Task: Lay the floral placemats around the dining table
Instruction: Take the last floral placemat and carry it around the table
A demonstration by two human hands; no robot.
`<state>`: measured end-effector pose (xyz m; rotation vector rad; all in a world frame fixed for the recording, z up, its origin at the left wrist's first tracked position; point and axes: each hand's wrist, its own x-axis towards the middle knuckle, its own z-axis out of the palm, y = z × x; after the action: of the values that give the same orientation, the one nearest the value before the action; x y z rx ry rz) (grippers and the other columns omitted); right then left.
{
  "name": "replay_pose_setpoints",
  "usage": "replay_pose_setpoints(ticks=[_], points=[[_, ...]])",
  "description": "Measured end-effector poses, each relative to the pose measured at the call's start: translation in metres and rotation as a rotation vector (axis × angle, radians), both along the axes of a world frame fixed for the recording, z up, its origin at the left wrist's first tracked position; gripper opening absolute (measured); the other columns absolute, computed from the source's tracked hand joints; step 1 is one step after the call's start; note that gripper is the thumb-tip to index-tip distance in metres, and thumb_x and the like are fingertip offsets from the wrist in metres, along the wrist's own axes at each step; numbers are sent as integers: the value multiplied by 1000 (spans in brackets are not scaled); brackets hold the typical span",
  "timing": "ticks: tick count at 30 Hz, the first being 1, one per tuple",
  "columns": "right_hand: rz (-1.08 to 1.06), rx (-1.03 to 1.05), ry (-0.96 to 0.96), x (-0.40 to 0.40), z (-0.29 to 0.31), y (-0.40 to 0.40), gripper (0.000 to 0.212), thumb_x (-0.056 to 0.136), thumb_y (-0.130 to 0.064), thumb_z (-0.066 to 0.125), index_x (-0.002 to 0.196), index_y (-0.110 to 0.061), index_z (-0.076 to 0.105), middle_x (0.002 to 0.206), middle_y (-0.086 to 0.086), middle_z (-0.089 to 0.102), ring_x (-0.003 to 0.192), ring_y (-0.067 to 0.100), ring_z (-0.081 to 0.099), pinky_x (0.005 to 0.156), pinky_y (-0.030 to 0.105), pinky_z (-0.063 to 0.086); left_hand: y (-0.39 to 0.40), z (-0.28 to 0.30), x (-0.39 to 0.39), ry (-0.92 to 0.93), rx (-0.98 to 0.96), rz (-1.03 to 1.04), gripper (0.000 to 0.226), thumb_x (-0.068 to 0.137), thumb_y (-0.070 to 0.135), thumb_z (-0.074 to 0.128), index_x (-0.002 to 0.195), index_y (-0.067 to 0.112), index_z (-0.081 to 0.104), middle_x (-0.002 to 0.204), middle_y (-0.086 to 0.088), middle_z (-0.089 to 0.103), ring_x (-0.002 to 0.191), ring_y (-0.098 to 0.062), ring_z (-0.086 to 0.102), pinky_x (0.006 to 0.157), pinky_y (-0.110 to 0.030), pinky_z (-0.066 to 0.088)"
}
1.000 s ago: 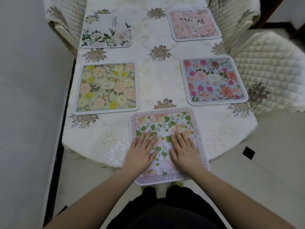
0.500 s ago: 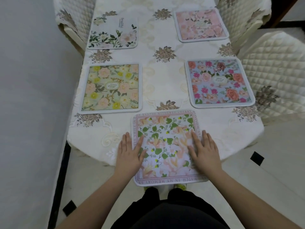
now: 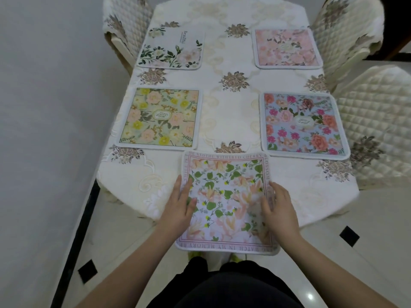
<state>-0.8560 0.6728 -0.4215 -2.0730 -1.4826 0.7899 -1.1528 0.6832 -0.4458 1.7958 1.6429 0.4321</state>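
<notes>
The nearest floral placemat (image 3: pixel 224 196), pink-bordered with green leaves and lettering, lies at the table's near end and overhangs the edge toward me. My left hand (image 3: pixel 178 205) holds its left edge with the thumb on top. My right hand (image 3: pixel 281 207) holds its right edge the same way. Several other placemats lie flat on the table (image 3: pixel 229 116): a yellow-green one (image 3: pixel 159 118) at mid left, a blue one (image 3: pixel 302 124) at mid right, a white one with dark leaves (image 3: pixel 171 50) at far left and a pink one (image 3: pixel 287 48) at far right.
Quilted cream chairs stand at the right side (image 3: pixel 378 121), the far right (image 3: pixel 347 30) and the far left (image 3: pixel 124 25). A pale wall runs close along the table's left side. The floor below is light tile with black diamond insets.
My hands slid apart from the middle of the near placemat to its left and right edges, and the fingers now close around those edges.
</notes>
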Motion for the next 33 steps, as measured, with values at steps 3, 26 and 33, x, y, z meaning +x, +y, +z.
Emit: replay_pose_setpoints(ticks=[3, 26, 33], points=[[-171, -9, 292, 1, 11, 4, 55, 96, -30, 58, 147, -32, 36, 134, -13, 51, 106, 9, 59, 76, 27, 50, -2, 13, 2, -162, 76, 39, 59, 100, 58, 33, 155, 42, 18, 164, 22, 4, 136, 26, 8, 100, 4, 17], [-54, -132, 282, -11, 26, 12, 77, 98, -27, 58, 155, -42, 8, 108, -33, 54, 74, -12, 62, 54, 8, 44, 22, 33, -15, -519, -297, 274, 74, 102, 23, 54, 155, 47, 9, 122, 56, 27, 105, 31, 42, 75, 8, 35], [-184, 3, 408, -13, 66, 9, 71, 92, -31, 68, 144, -56, 26, 97, -14, 74, 76, 6, 74, 58, 23, 58, 44, 68, -31, -630, -186, 229, 69, 97, 15, 61, 146, 51, 29, 132, 11, 63, 112, -2, 65, 86, -20, 55]])
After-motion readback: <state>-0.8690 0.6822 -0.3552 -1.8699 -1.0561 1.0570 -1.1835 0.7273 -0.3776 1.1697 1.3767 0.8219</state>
